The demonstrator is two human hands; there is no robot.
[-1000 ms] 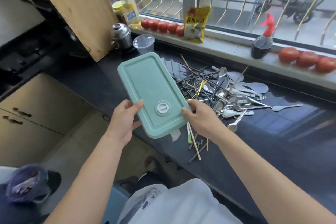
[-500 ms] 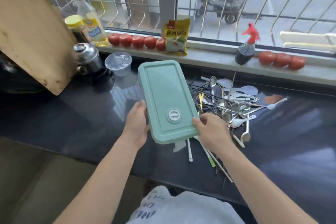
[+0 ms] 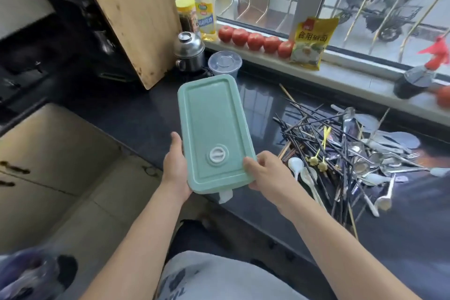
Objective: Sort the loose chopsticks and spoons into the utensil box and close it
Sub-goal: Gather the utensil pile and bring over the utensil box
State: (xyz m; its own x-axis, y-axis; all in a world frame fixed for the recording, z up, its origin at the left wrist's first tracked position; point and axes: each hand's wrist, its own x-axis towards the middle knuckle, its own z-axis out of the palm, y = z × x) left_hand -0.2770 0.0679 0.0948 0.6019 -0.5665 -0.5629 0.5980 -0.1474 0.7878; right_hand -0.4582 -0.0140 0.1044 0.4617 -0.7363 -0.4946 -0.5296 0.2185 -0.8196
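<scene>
Closed mint-green utensil box (image 3: 214, 129) held above the counter edge, left of tangled chopsticks (image 3: 314, 126) and spoons (image 3: 365, 165).

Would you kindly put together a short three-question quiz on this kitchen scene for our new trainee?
1. True or false: the green utensil box has its lid on.
2. Which hands hold the box? A) left hand only B) right hand only C) both.
3. Fill in: the pile of chopsticks and spoons lies on the dark countertop to the ____ of the box.

Key: 1. True: the lid with its round white knob covers the box. 2. C: one hand grips each side of the near end. 3. Right.
</scene>
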